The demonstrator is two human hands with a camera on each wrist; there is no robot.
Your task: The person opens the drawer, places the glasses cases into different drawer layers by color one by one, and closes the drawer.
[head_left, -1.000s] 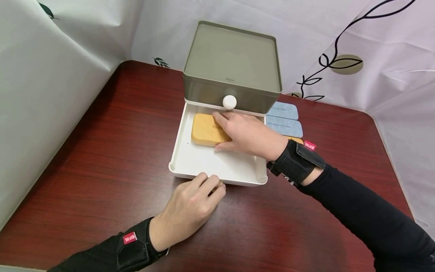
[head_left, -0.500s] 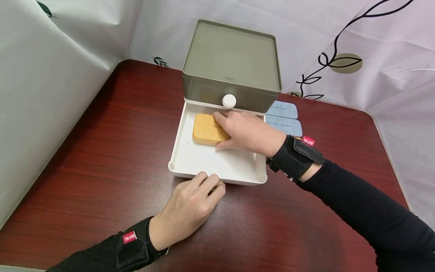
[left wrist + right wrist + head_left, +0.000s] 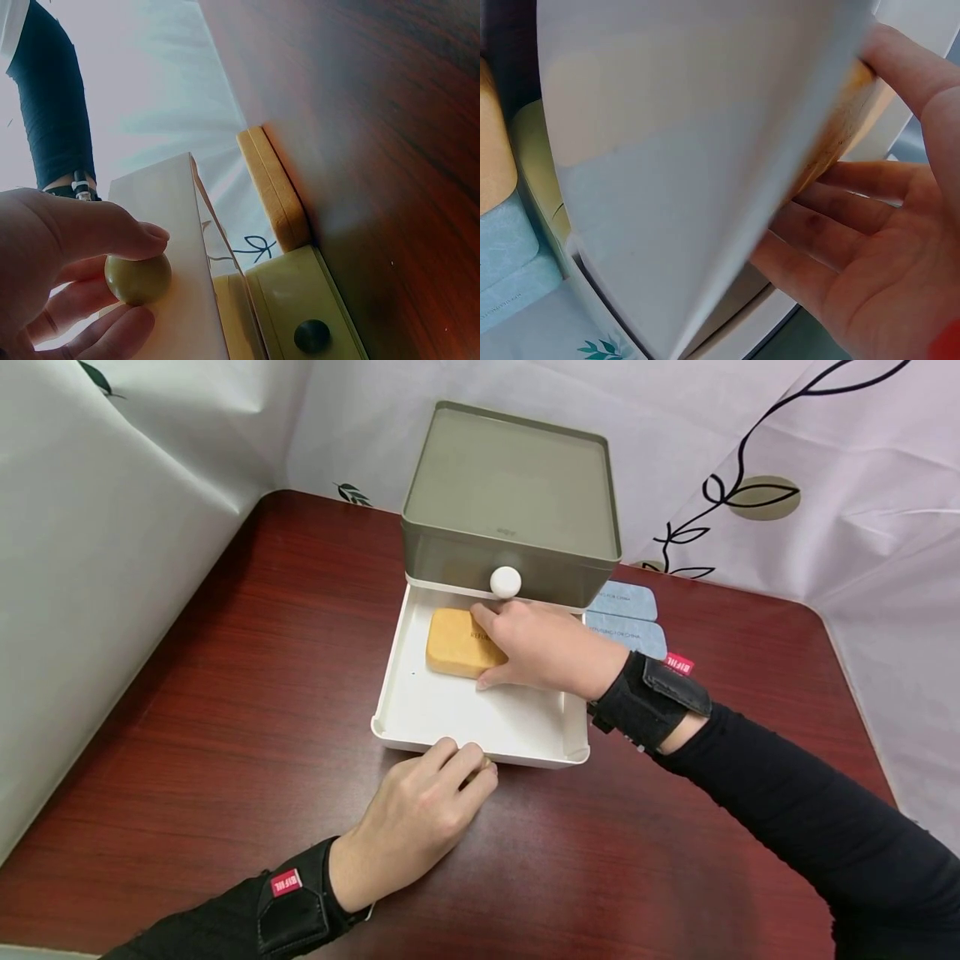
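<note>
A white drawer [image 3: 450, 718] stands pulled out from the lower part of a small olive-topped drawer box [image 3: 517, 485]. My left hand [image 3: 420, 814] is at its front, and the left wrist view shows thumb and fingers pinching a round olive knob [image 3: 141, 279]. Inside the drawer lies a yellow rounded case [image 3: 455, 643] with dark lettering, partly covered by my right hand [image 3: 543, 647]. That hand grips the case's right end, thumb at the near edge and fingers at the far side. In the right wrist view the drawer's white wall hides most of the case.
Two light blue cases [image 3: 626, 633] lie on the dark red table [image 3: 225, 718] right of the box. Another yellow case [image 3: 274, 187] lies there too, hidden by the right arm in the head view. A white knob [image 3: 506, 582] sticks out above the drawer. Patterned cloth hangs behind.
</note>
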